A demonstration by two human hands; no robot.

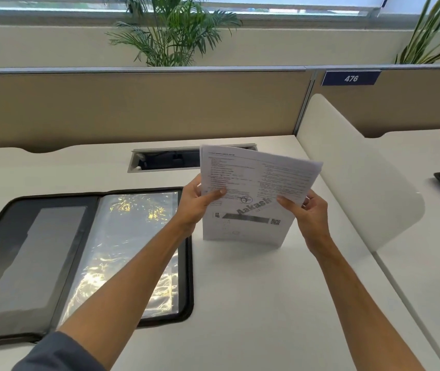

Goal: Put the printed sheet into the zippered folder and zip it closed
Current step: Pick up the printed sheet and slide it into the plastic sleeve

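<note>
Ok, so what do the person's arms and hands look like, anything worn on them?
Both forearms are bare. The left arm shows the edge of a dark grey-blue sleeve near the elbow; no sleeve shows on the right arm. The left hand and right hand are bare, with no gloves, watch, rings or bracelets visible.

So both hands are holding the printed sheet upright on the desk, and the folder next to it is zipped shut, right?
Not quite. The folder is lying open flat on the desk, its clear sleeves showing, not zipped shut. The rest holds: the left hand and right hand hold the sheet upright on the desk. The head view shows it.
</note>
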